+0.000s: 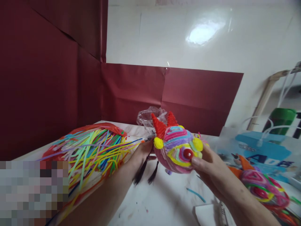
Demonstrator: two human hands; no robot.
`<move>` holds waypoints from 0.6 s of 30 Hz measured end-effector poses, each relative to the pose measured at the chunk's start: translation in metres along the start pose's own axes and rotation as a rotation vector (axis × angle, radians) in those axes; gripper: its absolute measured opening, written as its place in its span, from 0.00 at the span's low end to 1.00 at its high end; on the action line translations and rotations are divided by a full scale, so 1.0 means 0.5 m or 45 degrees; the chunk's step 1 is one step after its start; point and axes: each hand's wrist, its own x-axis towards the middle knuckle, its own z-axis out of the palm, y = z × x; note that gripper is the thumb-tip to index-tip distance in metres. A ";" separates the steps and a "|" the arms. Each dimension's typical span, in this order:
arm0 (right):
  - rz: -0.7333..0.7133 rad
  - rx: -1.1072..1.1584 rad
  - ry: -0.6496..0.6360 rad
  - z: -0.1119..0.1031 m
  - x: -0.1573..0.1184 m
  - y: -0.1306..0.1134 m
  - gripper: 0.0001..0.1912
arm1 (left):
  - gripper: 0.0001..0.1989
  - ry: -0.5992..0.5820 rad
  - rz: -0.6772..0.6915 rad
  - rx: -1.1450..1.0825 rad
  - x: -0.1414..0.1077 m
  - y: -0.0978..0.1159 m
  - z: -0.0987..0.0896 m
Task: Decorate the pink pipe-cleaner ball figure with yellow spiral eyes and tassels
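Note:
A colourful round figure [177, 147] with red pointed ears, yellow balls and a red bead eye is held up above the white table, tilted. My right hand [207, 163] grips its right side, the thumb near the red bead. At its left side, my left hand [147, 149] is closed around the back edge, its fingers mostly hidden behind the figure. Two dark tassels [142, 171] hang below the left side. Many coloured soft strips [94, 150] lie in a pile on red plastic, to the left of my left arm.
Clear crumpled plastic [150, 117] lies behind the figure. At the right are a second colourful figure [263, 188] with orange ears, a blue and white bag [265, 147] and a green object [281, 121]. A blue strip [196, 194] and a white box [208, 215] sit on the table [141, 204].

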 end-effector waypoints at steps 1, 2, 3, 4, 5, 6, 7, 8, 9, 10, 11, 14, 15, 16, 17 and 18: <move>-0.013 0.011 0.024 0.003 0.001 0.000 0.38 | 0.21 0.070 0.032 0.033 0.005 0.000 -0.006; -0.023 0.010 0.047 0.006 0.002 0.000 0.37 | 0.20 0.131 0.063 0.044 0.008 0.003 -0.012; -0.036 -0.008 0.089 0.010 0.003 -0.001 0.37 | 0.19 0.195 0.105 0.051 0.010 0.009 -0.017; -0.064 -0.043 0.158 0.013 0.004 -0.002 0.37 | 0.18 0.279 0.168 0.064 0.009 0.018 -0.021; -0.104 -0.091 0.246 0.015 0.005 -0.002 0.36 | 0.17 0.361 0.241 0.074 0.006 0.030 -0.022; -0.151 -0.144 0.338 0.016 0.006 -0.003 0.36 | 0.15 0.442 0.327 0.097 0.001 0.042 -0.021; -0.196 -0.193 0.419 0.016 0.007 -0.003 0.36 | 0.13 0.480 0.386 0.111 -0.007 0.054 -0.017; -0.237 -0.235 0.486 0.015 0.008 -0.002 0.35 | 0.12 0.442 0.388 0.132 -0.016 0.064 -0.011; -0.274 -0.270 0.537 0.014 0.009 -0.002 0.35 | 0.11 0.357 0.346 0.187 -0.026 0.071 -0.003; -0.304 -0.300 0.570 0.013 0.010 -0.001 0.34 | 0.11 0.229 0.270 0.265 -0.036 0.075 0.007; -0.329 -0.331 0.592 0.014 0.011 0.001 0.34 | 0.11 0.085 0.180 0.335 -0.045 0.074 0.017; -0.369 -0.436 0.648 0.022 0.009 0.007 0.38 | 0.15 -0.220 0.113 0.344 -0.063 0.057 0.043; -0.371 -0.472 0.648 0.026 0.007 0.010 0.41 | 0.18 -0.263 0.142 0.301 -0.066 0.050 0.049; -0.367 -0.511 0.635 0.031 0.005 0.013 0.43 | 0.22 -0.280 0.173 0.254 -0.067 0.043 0.052; -0.359 -0.553 0.606 0.034 0.002 0.015 0.44 | 0.25 -0.277 0.193 0.220 -0.067 0.039 0.054; -0.347 -0.596 0.564 0.037 -0.001 0.016 0.45 | 0.27 -0.261 0.198 0.201 -0.066 0.036 0.055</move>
